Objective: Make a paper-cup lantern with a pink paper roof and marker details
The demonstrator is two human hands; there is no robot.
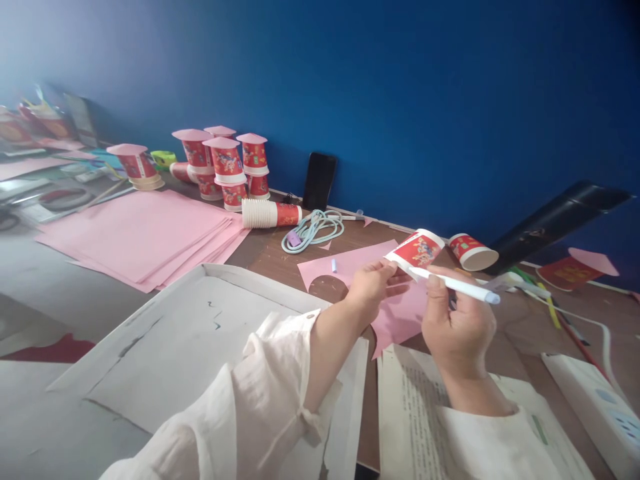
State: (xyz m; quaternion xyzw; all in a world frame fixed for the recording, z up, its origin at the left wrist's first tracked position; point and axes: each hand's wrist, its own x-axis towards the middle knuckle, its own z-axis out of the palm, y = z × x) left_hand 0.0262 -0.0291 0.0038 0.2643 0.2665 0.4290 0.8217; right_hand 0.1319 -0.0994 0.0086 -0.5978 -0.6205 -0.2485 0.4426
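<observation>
My left hand (373, 287) grips a red and white paper cup (419, 249) by its lower left edge, and the cup is tilted on its side. In my right hand (457, 327) is a white marker (460, 287) with a pale blue end, its tip close to the lower edge of the cup. Whether the tip touches the cup I cannot tell. Under both hands lies a cut sheet of pink paper (345, 260). A small pale blue cap (334, 266) rests on the left part of that sheet.
At the back left stand several red cups with pink paper tops (226, 160), near a nested cup stack (270, 214) and a coiled cable (315, 231). Pink sheets (145, 233) lie left. A phone (320, 180) leans on the wall; a power strip (595, 407) is at right.
</observation>
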